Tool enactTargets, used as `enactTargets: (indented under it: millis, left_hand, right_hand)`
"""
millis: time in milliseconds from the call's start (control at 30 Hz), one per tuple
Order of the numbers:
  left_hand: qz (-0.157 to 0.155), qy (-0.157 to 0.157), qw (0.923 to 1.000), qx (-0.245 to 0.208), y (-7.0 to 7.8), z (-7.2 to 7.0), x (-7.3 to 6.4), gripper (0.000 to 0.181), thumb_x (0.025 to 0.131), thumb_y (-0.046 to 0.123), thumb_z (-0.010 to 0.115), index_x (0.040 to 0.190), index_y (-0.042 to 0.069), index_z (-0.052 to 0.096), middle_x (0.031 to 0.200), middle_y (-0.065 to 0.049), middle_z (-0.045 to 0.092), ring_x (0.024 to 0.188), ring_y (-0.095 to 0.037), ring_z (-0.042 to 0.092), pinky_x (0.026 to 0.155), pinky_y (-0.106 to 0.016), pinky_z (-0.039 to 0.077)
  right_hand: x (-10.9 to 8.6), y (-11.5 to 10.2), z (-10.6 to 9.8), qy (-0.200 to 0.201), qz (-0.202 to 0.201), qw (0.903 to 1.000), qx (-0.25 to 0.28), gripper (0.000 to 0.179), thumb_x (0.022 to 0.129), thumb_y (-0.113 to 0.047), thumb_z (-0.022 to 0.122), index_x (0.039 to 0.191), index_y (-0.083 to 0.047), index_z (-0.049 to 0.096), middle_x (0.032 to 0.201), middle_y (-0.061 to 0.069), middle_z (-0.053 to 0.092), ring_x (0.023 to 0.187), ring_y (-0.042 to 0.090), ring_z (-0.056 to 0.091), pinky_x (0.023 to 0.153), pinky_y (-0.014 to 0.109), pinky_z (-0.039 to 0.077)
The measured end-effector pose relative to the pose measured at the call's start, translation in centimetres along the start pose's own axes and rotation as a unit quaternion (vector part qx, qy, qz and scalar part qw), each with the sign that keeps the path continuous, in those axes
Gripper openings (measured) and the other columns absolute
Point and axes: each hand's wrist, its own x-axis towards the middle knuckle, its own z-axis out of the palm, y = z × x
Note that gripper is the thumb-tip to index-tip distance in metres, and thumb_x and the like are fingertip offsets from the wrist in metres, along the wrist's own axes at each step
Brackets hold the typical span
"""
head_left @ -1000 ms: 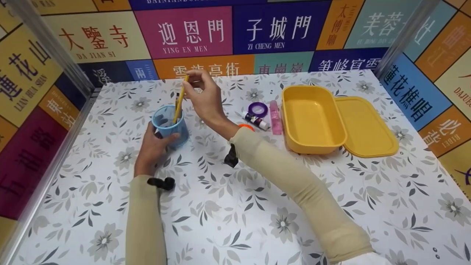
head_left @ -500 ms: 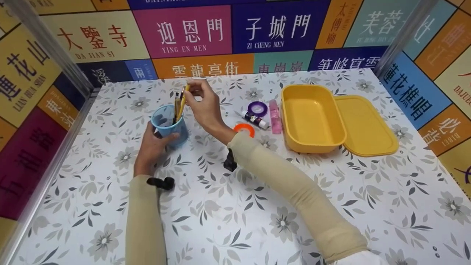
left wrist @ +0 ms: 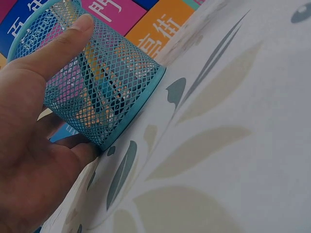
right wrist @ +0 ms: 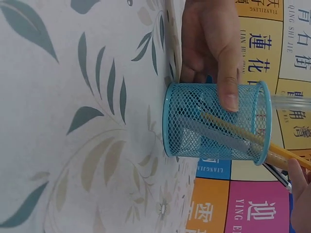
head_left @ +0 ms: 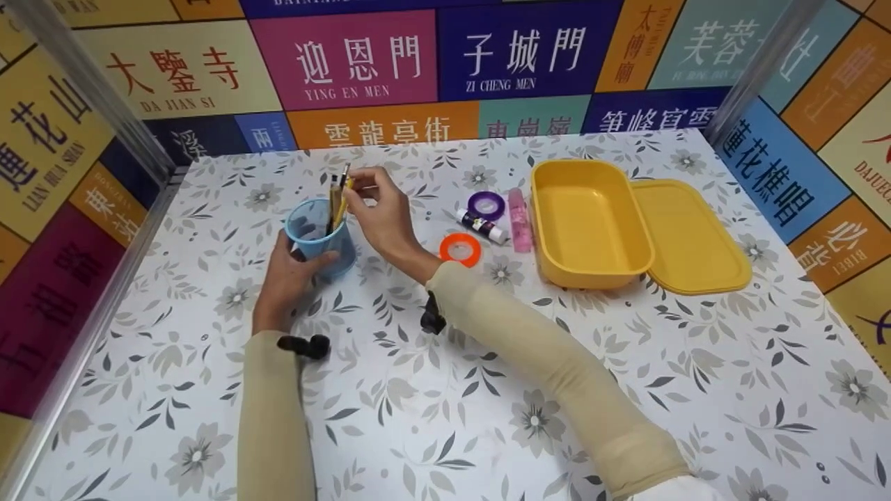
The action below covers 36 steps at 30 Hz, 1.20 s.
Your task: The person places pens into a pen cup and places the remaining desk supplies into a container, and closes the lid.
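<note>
A light-blue mesh pen cup (head_left: 340,259) stands on the table at the left, and my left hand (head_left: 284,282) grips its side. In the left wrist view, the thumb of that hand (left wrist: 36,102) lies across the mesh. My right hand (head_left: 386,217) is above the cup's right rim, pinching the upper part of a yellow pencil (right wrist: 277,148). The pencil leans with its lower part inside the cup. Beside it, slim brush-like or pen-like sticks (head_left: 333,197) rise from the cup. Their lower ends are seen only dimly through the mesh.
Right of my right hand lie an orange tape roll (head_left: 447,256), a purple tape roll (head_left: 474,209), a glue stick (head_left: 483,227) and a pink translucent item (head_left: 519,221). Farther right are a yellow box (head_left: 592,275) and its lid (head_left: 703,243). Printed panels (head_left: 348,62) border the table.
My right hand has lowered and the pencil has sunk farther into the cup. The orange tape roll, partly covered before, is in full sight. My left hand keeps its grip on the cup.
</note>
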Motion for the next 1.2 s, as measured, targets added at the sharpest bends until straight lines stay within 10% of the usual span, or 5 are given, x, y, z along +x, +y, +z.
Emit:
enactTargets:
  millis: [800, 1200]
  left_hand:
    - [-0.029, -0.001, 0.9994, -0.018, 0.0, 0.1, 0.1, 0.103, 0.079, 0.034, 0.086, 0.157, 0.036, 0.020, 0.166, 0.004, 0.026, 0.155, -0.019, 0.023, 0.127, -0.040, 0.024]
    - [-0.030, -0.003, 0.9995, -0.007, 0.0, 0.1, 0.2, 0.109, 0.075, 0.041, 0.087, 0.159, 0.033, 0.018, 0.167, 0.002, 0.024, 0.155, -0.021, 0.022, 0.127, -0.040, 0.026]
  right_hand:
    - [-1.6, 0.2, -2.5, 0.021, 0.031, 0.9991, 0.021, 0.031, 0.095, -0.012, 0.068, 0.124, -0.004, 0.061, 0.119, 0.014, 0.065, 0.108, 0.018, 0.067, 0.083, 0.025, 0.061]
    - [-2.8, -3.1, -9.2, -0.120, -0.040, 0.9804, -0.151, 0.035, 0.097, -0.021, 0.068, 0.128, -0.006, 0.061, 0.124, 0.012, 0.062, 0.116, 0.024, 0.062, 0.089, 0.027, 0.060]
